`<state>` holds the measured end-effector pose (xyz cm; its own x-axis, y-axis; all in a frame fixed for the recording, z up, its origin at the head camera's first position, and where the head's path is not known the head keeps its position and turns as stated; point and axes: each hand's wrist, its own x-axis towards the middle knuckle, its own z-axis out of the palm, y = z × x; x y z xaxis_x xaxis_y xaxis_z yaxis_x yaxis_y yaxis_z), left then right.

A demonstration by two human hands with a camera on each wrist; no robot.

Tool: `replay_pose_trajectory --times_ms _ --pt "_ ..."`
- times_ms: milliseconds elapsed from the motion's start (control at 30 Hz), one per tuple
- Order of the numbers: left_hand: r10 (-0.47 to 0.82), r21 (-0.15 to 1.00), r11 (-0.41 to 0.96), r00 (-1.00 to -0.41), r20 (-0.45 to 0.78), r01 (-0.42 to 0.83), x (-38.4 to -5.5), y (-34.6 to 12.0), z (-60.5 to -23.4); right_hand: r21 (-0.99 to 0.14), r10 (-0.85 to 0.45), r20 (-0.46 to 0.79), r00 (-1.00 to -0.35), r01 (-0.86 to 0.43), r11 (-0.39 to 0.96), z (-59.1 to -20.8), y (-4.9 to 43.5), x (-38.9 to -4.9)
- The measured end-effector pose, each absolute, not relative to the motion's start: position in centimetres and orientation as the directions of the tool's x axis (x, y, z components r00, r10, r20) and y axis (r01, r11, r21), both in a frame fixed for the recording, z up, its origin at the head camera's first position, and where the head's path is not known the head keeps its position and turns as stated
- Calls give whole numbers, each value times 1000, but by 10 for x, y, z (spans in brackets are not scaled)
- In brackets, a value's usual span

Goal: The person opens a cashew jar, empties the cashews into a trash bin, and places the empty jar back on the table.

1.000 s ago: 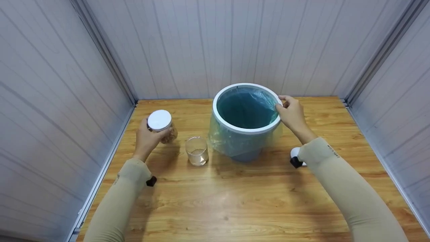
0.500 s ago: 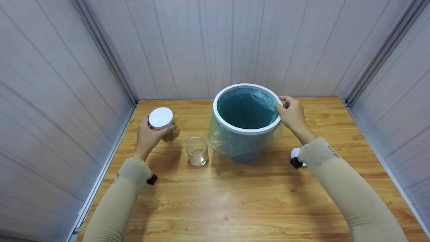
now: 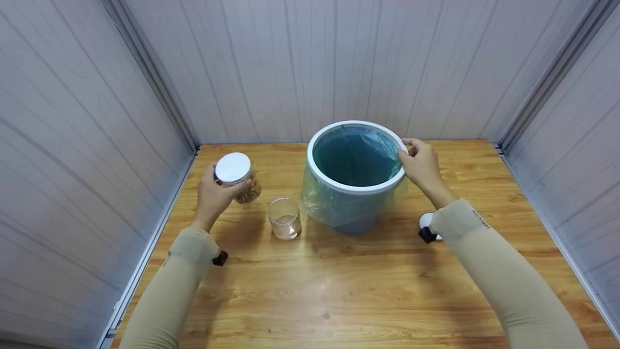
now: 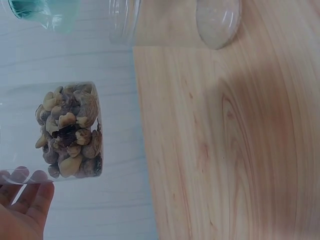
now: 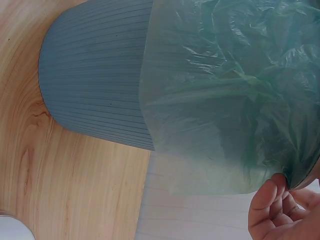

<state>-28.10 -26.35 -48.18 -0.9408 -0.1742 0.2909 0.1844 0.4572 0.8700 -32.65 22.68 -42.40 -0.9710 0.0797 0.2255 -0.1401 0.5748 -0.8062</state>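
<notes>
My left hand (image 3: 213,196) grips a clear jar (image 3: 248,190) with a white lid (image 3: 233,167), fingers and thumb curled round its side. In the left wrist view, cashew nuts (image 4: 72,132) lie in the lower part of the jar, and its base shows against the wall, apart from the tabletop. My right hand (image 3: 422,162) pinches the white rim (image 3: 312,167) of a blue-grey bin (image 3: 356,226), thumb inside and fingers outside. A green plastic bag (image 3: 334,206) lines the bin and hangs over its outside. Between jar and bin stands a glass (image 3: 285,218) with clear liquid low in it.
A white round object (image 3: 426,219) lies by my right wrist, partly hidden by the sleeve. The wooden table (image 3: 319,291) is walled by pale panels (image 3: 300,68) at the back and both sides.
My left hand has raised the jar and brought it slightly right. My right hand, the bin and the glass have stayed put.
</notes>
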Motion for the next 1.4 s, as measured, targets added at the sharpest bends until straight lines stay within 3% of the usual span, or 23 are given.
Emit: replay_pose_trajectory --times_ms 1400 --pt "-51 866 432 -952 303 253 -270 -236 -454 -795 91 232 -968 -135 591 -424 227 -328"
